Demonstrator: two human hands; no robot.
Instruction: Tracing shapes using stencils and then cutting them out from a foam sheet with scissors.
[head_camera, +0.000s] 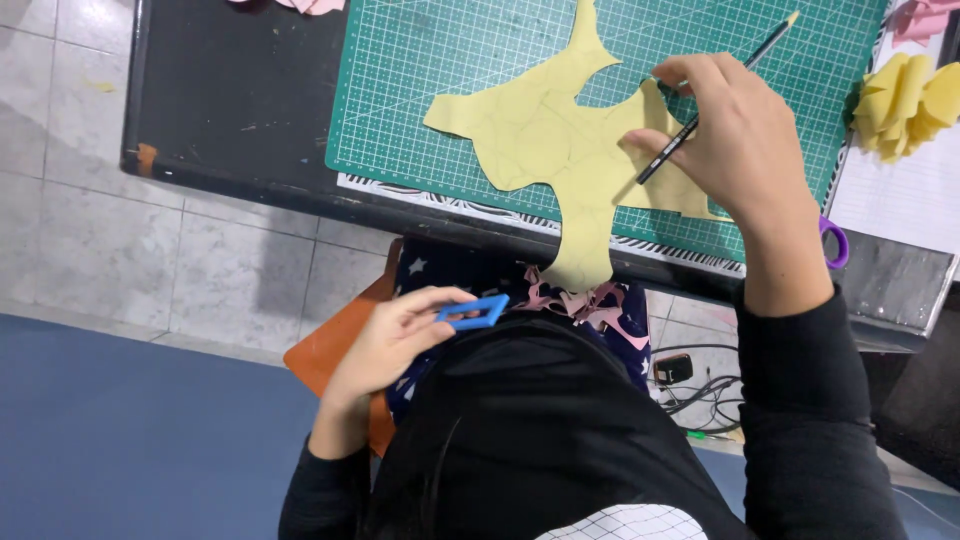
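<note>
A right hand (735, 130) is pinching a black pencil (715, 98) over a ragged yellow foam sheet (555, 150) overhanging the green cutting mat (420, 80); the left hand's (395, 340) fingers are gripping a blue rhombus-shaped plastic template (473, 312) over the lap. The unweighted sheet may be sliding off.

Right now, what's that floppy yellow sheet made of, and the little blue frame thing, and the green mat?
The yellow sheet looks like thin craft foam or felt: matte, soft-edged, and it droops over the table edge. The blue frame, held in the left hand, looks like hard, smooth plastic. The green mat seems rubbery vinyl, matte with a printed grid. The pencil in the right hand is probably painted wood.
</note>
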